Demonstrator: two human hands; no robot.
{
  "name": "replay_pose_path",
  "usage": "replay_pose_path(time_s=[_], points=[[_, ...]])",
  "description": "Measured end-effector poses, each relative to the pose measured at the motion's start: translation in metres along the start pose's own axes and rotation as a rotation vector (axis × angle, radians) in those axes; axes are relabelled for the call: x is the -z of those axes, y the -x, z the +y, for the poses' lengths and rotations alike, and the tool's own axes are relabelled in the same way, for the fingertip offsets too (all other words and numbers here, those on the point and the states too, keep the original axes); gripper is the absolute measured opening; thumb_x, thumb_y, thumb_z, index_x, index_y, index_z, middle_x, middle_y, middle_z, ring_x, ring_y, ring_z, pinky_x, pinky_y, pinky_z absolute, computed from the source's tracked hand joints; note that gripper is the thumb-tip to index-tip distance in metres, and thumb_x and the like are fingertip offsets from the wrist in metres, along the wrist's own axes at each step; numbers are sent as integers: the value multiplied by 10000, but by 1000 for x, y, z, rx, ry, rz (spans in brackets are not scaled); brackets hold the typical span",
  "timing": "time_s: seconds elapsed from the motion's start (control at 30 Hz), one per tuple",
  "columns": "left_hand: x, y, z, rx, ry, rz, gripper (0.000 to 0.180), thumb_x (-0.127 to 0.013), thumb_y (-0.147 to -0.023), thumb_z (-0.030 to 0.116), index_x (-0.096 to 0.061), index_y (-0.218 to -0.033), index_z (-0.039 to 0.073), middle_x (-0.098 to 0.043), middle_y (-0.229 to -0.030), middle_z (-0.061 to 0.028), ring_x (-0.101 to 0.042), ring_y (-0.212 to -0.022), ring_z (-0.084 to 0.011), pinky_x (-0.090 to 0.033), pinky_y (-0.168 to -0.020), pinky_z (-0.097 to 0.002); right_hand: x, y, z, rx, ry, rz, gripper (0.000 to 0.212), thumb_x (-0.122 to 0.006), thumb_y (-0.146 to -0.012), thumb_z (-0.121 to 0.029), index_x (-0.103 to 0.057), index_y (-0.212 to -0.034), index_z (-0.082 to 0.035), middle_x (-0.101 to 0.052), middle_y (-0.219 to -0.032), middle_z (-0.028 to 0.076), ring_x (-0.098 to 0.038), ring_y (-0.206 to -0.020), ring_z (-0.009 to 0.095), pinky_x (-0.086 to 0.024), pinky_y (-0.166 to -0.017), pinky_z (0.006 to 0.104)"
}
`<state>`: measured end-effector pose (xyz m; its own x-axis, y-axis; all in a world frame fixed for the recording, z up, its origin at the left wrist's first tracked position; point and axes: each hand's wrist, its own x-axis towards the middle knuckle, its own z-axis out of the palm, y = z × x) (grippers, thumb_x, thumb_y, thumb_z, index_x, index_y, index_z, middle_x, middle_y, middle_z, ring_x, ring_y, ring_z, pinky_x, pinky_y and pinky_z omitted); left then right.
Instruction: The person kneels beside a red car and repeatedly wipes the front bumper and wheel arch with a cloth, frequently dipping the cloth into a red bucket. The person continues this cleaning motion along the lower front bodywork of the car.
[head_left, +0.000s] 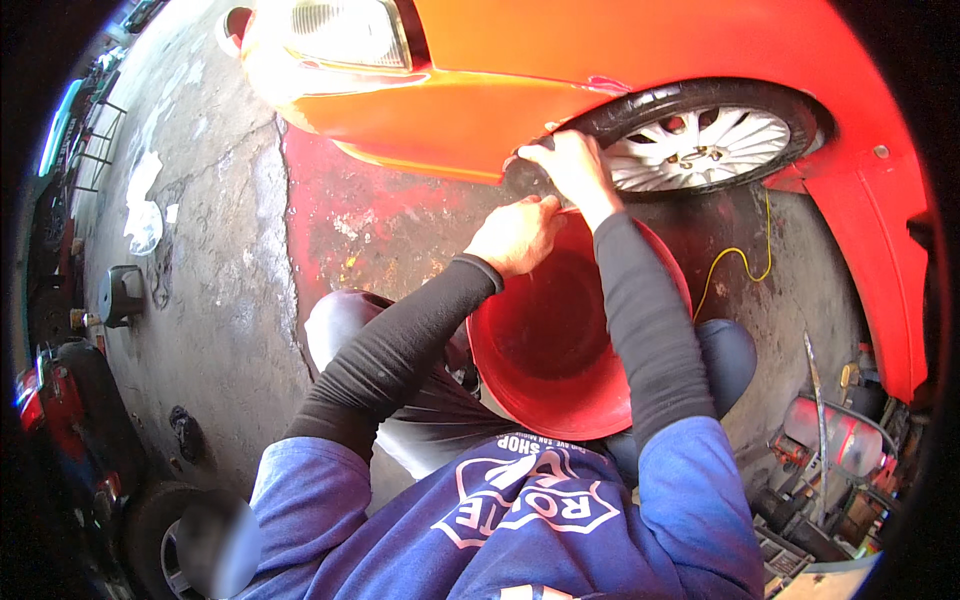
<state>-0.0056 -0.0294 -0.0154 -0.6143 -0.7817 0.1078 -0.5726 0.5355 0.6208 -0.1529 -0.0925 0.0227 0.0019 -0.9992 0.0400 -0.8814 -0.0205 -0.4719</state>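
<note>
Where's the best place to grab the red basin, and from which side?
Probably pinch the basin by its near-left rim, coming from the left: that curved edge shows uncovered and the open side faces up, while the right sleeve crosses its right side.

Bright upper left, glare around headlight [350, 32], curved edges, black rim

Stained grey floor [225, 270] | yellow cord [742, 252] | dark plastic object [120, 297]
</note>
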Motion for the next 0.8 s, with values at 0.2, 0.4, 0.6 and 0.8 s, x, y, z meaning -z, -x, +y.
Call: replay_pose_path(time_s=[0.2,0.4,0.6,0.8], points=[[0,2,1,69,75,21,216,-532,-939,223,-551,-981,11,-618,-896,-244,-629,-883,-429,-512,-777,-506,11,9,-4,-63,-521,440,457,-711,-877,-430,-708,-817,23,-609,-593,109,-534,-537,168,-462,-564,358],[3,0,4,40,56,25,232,-541,-937,239,-567,-988,14,-634,-918,-250,-644,-880,-425,-518,-777,-508,19,10,-6,-8,-447,359,497,-708,-859,-455,-706,-814,41,-659,-671,189,-609,-589,237,-485,-591,378],[-1,2,0,-15,8,16,235,-535,-946,246,-574,-988,18,-639,-941,-250,-642,-891,-431,-515,-790,-512,35,12,-14,-69,-361,242,555,-757,-820,-485,-669,-780,61,-623,-622,156,-564,-566,238,-471,-599,410],[-1,1,1,96,72,20,207,-514,-957,211,-562,-976,11,-606,-897,-248,-603,-896,-449,-488,-789,-517,40,13,-25,-24,-670,504,440,-707,-900,-395,-715,-900,45,-677,-700,82,-597,-626,151,-479,-613,326]])
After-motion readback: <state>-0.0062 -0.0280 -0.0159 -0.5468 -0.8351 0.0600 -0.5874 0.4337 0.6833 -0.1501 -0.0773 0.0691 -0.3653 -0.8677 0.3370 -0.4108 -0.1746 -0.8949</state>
